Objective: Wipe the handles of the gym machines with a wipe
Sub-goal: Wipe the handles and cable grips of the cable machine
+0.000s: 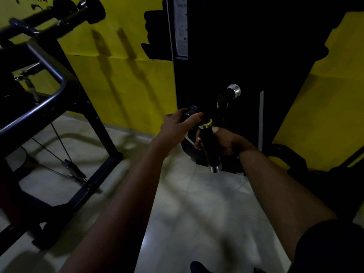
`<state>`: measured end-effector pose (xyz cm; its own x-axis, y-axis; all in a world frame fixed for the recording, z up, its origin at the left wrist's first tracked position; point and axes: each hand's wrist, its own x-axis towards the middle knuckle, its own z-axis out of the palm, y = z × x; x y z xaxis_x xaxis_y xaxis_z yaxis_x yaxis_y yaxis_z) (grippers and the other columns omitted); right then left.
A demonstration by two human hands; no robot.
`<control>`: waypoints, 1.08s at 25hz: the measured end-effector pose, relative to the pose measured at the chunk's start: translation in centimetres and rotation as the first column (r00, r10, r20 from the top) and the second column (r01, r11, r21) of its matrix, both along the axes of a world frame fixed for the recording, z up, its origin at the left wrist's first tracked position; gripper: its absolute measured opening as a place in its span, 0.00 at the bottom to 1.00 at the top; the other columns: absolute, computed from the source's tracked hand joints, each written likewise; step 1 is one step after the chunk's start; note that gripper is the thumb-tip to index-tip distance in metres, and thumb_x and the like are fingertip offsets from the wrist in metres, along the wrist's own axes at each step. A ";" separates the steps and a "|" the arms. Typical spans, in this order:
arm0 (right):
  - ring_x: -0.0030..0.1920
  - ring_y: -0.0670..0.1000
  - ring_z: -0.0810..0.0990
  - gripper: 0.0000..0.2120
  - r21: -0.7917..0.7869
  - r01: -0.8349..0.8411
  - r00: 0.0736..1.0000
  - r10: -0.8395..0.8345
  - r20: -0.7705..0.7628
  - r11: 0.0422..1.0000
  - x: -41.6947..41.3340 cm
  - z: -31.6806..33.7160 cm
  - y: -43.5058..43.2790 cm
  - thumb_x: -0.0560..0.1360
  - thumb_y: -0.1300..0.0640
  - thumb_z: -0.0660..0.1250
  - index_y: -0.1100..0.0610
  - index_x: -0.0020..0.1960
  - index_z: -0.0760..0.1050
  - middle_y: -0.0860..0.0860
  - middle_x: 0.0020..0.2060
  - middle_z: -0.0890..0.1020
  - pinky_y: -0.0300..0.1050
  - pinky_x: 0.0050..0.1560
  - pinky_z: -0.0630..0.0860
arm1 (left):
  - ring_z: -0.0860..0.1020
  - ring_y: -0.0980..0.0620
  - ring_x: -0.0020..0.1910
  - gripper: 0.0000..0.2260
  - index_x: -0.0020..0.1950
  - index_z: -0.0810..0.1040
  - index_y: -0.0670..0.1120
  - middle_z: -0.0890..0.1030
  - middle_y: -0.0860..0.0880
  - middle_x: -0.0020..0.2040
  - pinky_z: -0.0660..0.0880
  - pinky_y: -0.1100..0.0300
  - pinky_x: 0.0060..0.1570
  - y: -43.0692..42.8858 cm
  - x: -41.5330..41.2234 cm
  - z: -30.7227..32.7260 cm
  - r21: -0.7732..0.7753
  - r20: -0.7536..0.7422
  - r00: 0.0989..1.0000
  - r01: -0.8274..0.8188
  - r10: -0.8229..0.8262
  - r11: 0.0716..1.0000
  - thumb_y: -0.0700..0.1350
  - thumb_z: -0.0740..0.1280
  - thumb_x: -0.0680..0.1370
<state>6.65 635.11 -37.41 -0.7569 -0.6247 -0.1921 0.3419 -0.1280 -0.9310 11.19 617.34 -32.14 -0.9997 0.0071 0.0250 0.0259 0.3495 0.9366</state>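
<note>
A black machine handle [209, 146] with a yellow ring at its top and a silver end cap at its bottom hangs in front of a dark machine. My right hand [226, 141] is curled around this handle from the right side. My left hand [177, 129] grips a dark rounded part [188, 113] of the machine just left of the handle's top. A second black handle with a silver cap [231, 92] sticks out higher up. No wipe is visible; the scene is dim and anything inside my palms is hidden.
The tall dark machine column [226, 56] stands against a yellow wall [122, 75]. A black metal frame with curved bars and cables [49, 107] fills the left side. Pale tiled floor [187, 203] lies below my arms.
</note>
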 end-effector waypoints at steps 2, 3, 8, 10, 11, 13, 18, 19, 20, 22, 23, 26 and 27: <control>0.40 0.51 0.77 0.12 0.065 0.161 0.987 -0.161 -0.006 0.985 1.7 -3.1 0.9 0.79 0.61 0.56 0.61 0.47 0.78 0.54 0.37 0.79 0.47 0.44 0.75 | 0.78 0.50 0.58 0.29 0.59 0.78 0.59 0.78 0.47 0.58 0.75 0.50 0.61 -0.1 0.2 0.2 0.024 0.008 0.999 0.036 -0.036 0.999 0.73 0.69 0.65; 0.40 0.52 0.77 0.12 0.159 0.244 0.969 -0.232 -0.089 0.957 2.5 -4.9 1.4 0.79 0.61 0.57 0.59 0.46 0.79 0.53 0.37 0.80 0.47 0.43 0.73 | 0.78 0.54 0.55 0.25 0.59 0.77 0.57 0.80 0.50 0.56 0.75 0.54 0.58 0.0 0.6 0.6 0.061 -0.006 0.998 0.062 -0.062 0.996 0.69 0.69 0.68; 0.35 0.48 0.79 0.11 0.168 0.603 0.790 -0.553 -0.267 0.780 4.1 -4.4 0.2 0.78 0.68 0.60 0.59 0.45 0.79 0.49 0.33 0.81 0.42 0.35 0.75 | 0.80 0.53 0.44 0.07 0.56 0.69 0.57 0.81 0.49 0.54 0.75 0.58 0.43 0.8 1.1 0.2 0.199 0.061 0.991 0.109 -0.123 0.974 0.55 0.63 0.80; 0.43 0.49 0.81 0.10 -0.003 0.766 0.603 -0.719 -0.344 0.643 4.2 -1.7 -1.6 0.78 0.67 0.60 0.59 0.49 0.79 0.51 0.40 0.83 0.39 0.43 0.78 | 0.83 0.45 0.46 0.11 0.59 0.68 0.55 0.81 0.45 0.57 0.78 0.51 0.47 1.1 1.2 0.0 0.230 0.065 0.992 0.092 -0.110 0.969 0.56 0.62 0.80; 0.48 0.48 0.81 0.11 -0.055 0.826 0.461 -0.729 -0.506 0.561 4.8 -0.9 -2.3 0.77 0.67 0.61 0.58 0.52 0.80 0.51 0.45 0.83 0.38 0.50 0.77 | 0.83 0.42 0.47 0.14 0.61 0.67 0.53 0.81 0.43 0.58 0.79 0.48 0.49 1.2 1.1 -0.1 0.240 0.065 0.992 0.090 -0.108 0.967 0.57 0.63 0.79; 0.53 0.46 0.78 0.13 -0.107 0.894 0.170 -0.550 -0.818 0.436 6.3 -2.0 -2.1 0.74 0.67 0.64 0.57 0.56 0.80 0.51 0.51 0.80 0.34 0.56 0.72 | 0.83 0.38 0.49 0.18 0.63 0.66 0.52 0.80 0.42 0.58 0.80 0.45 0.51 1.2 1.1 -0.3 0.263 0.062 0.991 0.101 -0.121 0.959 0.58 0.63 0.79; 0.51 0.54 0.80 0.17 -0.008 0.905 0.137 -0.309 -0.941 0.425 9.2 -8.5 1.1 0.68 0.72 0.68 0.62 0.55 0.78 0.56 0.49 0.81 0.34 0.52 0.71 | 0.83 0.38 0.48 0.20 0.64 0.65 0.54 0.80 0.40 0.57 0.80 0.44 0.49 1.1 0.9 -0.3 0.268 0.083 0.989 0.099 -0.125 0.958 0.60 0.64 0.77; 0.48 0.55 0.81 0.15 0.028 0.918 0.160 -0.305 -0.939 0.397 9.3 -8.8 1.3 0.69 0.72 0.69 0.62 0.54 0.79 0.55 0.47 0.81 0.35 0.50 0.72 | 0.83 0.38 0.48 0.19 0.65 0.64 0.53 0.80 0.39 0.57 0.80 0.44 0.50 1.1 0.9 -0.3 0.270 0.091 0.987 0.100 -0.129 0.958 0.59 0.63 0.78; 0.47 0.55 0.81 0.13 0.061 0.917 0.194 -0.306 -0.932 0.395 8.9 -8.7 1.3 0.70 0.71 0.68 0.61 0.52 0.79 0.54 0.45 0.82 0.36 0.48 0.73 | 0.83 0.38 0.48 0.19 0.66 0.64 0.53 0.80 0.39 0.58 0.80 0.43 0.50 1.2 0.9 -0.3 0.275 0.098 0.987 0.099 -0.130 0.956 0.58 0.63 0.79; 0.46 0.52 0.82 0.10 0.081 0.873 0.311 -0.421 -0.852 0.482 6.9 -7.0 0.9 0.74 0.67 0.66 0.56 0.51 0.81 0.52 0.45 0.83 0.41 0.49 0.77 | 0.83 0.37 0.48 0.18 0.65 0.64 0.53 0.80 0.39 0.59 0.79 0.40 0.50 1.3 1.0 -0.2 0.296 0.105 0.986 0.095 -0.131 0.951 0.58 0.62 0.79; 0.47 0.51 0.83 0.09 0.073 0.831 0.412 -0.521 -0.748 0.552 6.0 -5.4 0.4 0.75 0.65 0.65 0.54 0.51 0.81 0.51 0.45 0.84 0.47 0.51 0.78 | 0.83 0.37 0.48 0.16 0.64 0.64 0.54 0.79 0.40 0.59 0.79 0.40 0.50 1.3 1.1 -0.1 0.305 0.104 0.986 0.092 -0.129 0.948 0.57 0.62 0.79; 0.52 0.49 0.82 0.09 -0.065 0.833 0.412 -0.695 -0.589 0.549 4.9 -1.5 -1.6 0.77 0.62 0.64 0.53 0.52 0.81 0.51 0.49 0.83 0.50 0.56 0.78 | 0.83 0.37 0.48 0.16 0.60 0.66 0.55 0.79 0.40 0.59 0.79 0.39 0.51 1.4 1.2 0.0 0.315 0.105 0.987 0.085 -0.124 0.945 0.59 0.64 0.77; 0.52 0.46 0.80 0.09 -0.085 0.871 0.314 -0.681 -0.662 0.484 5.4 -1.1 -1.9 0.77 0.62 0.65 0.53 0.53 0.80 0.50 0.50 0.82 0.44 0.56 0.77 | 0.83 0.37 0.49 0.17 0.60 0.66 0.55 0.79 0.41 0.59 0.79 0.40 0.51 1.4 1.2 0.0 0.313 0.108 0.986 0.086 -0.126 0.946 0.61 0.64 0.75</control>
<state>12.05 633.17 -38.51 -0.8542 0.3182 0.4112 -0.3564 0.2173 -0.9087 12.42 618.74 -32.12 -0.9888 0.1247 -0.0817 -0.0765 0.0464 0.9960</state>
